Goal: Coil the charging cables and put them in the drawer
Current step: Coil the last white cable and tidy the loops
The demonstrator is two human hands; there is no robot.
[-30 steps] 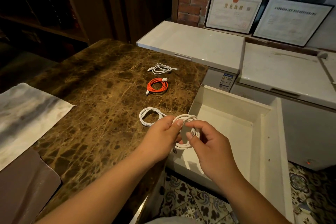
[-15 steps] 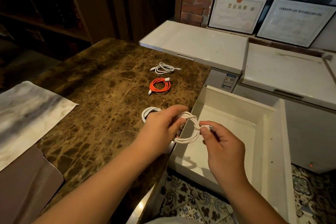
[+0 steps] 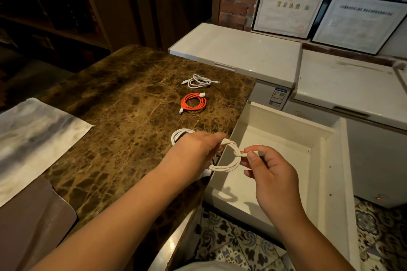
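Cloth [image 3: 33, 138] at left edge of frame, flat on marble counter [image 3: 110, 116]; not part of the task. Centre of frame, on counter: white cable [image 3: 199, 81] farthest up, loosely bundled; orange cable [image 3: 193, 103] below it, coiled; second white coil [image 3: 179, 134] lower, partly hidden behind left hand [image 3: 196, 149].

Step in hand, by my reading: securing the coil of the cable being held [image 3: 229, 160], its tail wrapped round the loops. Coil sits lower centre, over the near-left corner of the open drawer [image 3: 326, 160], above counter edge.

Left hand: fingers closed tight, pinching the top of the coil. Right hand [image 3: 271, 171]: thumb and forefinger closed on the plug end, other fingers curled loosely, touching nothing else that I can see.

Drawer, right of centre: no cables visible inside. Next move likely calls for snugging the tail, then lowering the coil into the drawer without letting the loops spring.
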